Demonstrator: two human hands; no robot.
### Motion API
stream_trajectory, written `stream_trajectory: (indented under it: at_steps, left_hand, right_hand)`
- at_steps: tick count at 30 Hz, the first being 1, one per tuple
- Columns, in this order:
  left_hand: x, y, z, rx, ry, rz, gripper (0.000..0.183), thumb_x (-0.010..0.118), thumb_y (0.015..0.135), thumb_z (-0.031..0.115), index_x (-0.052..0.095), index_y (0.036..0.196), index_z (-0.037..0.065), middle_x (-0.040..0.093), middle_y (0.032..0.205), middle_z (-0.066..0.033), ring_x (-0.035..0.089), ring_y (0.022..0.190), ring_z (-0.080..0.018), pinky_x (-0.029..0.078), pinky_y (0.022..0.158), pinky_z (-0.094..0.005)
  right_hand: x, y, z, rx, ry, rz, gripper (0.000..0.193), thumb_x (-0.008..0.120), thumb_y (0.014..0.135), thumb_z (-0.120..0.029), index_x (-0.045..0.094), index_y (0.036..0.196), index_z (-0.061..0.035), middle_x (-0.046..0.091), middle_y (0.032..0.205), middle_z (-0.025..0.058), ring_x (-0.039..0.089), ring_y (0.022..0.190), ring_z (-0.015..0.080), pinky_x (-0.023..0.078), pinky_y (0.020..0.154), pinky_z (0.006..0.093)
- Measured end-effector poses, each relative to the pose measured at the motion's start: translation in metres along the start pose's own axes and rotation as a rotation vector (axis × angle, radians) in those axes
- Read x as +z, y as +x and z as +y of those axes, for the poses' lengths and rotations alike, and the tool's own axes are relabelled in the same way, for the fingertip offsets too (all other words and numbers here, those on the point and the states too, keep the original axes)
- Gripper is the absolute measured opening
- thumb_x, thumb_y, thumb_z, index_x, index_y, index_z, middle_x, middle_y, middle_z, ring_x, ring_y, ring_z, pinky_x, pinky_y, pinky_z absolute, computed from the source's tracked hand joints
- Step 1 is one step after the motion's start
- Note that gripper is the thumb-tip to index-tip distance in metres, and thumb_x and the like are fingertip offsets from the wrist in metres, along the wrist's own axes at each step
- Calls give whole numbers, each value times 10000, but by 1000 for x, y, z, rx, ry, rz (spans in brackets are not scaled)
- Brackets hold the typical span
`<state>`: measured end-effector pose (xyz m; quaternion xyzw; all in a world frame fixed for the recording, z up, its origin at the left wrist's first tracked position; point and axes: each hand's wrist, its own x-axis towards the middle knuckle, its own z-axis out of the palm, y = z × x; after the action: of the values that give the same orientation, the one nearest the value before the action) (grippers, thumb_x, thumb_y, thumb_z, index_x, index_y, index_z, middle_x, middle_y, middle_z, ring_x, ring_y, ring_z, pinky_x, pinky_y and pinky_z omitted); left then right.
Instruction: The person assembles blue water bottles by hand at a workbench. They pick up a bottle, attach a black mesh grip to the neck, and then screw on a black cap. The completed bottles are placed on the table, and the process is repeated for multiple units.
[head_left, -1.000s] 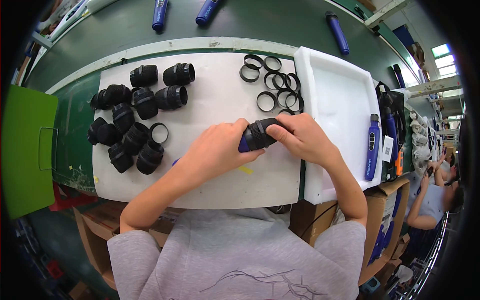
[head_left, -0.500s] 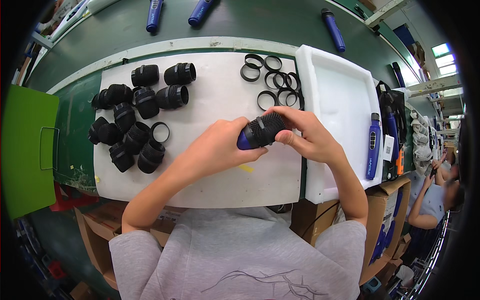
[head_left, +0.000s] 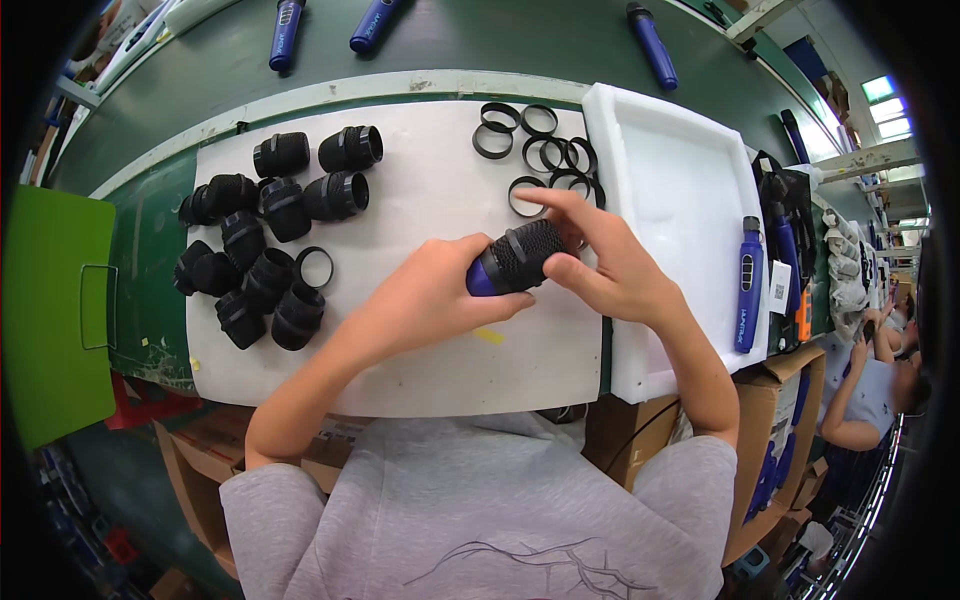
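Observation:
Above the white mat, a blue microphone with a black mesh head lies tilted between my hands. My left hand wraps round its blue body, most of which is hidden in the palm. At the mesh head, my right hand presses its thumb to the near side, with fingers behind it and the index finger lifted off. Several black rings lie just beyond that hand. To the left sits a group of black mesh heads, with a single black ring beside them.
The white mat covers the table before me. A white foam tray stands at its right, with a blue microphone on its right rim. Beyond the white rail, blue microphones lie on a green surface. A green panel is at left.
The index finger of my right hand has lifted and stretched away from the mesh head. The microphones beyond the rail have shifted left; the whole view has also moved slightly.

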<state>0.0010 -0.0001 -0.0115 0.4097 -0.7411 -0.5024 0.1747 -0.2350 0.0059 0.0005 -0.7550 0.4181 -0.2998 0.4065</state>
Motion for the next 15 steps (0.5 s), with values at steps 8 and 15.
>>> stream_trajectory:
  at_steps: [8, 15]
  left_hand:
    - [-12, 1, 20, -298, -301, -275, 387, 771, 837, 361, 658, 925, 1, 632, 670, -63, 596, 506, -131, 466, 472, -279]
    - [7, -1, 3, -82, 67, -6, 475, 795, 820, 372, 648, 983, -48, 676, 735, -154, 667, 654, -261, 532, 637, -378]
  right_hand:
    - [4, -4, -2, -47, 49, -12, 438, 707, 945, -368, 607, 1201, -27, 669, 911, 116, 637, 724, 226, 502, 666, 323]
    - [10, -3, -7, 238, -43, -27, 402, 654, 977, -386, 603, 1132, -19, 662, 778, 120, 629, 687, 224, 497, 661, 325]
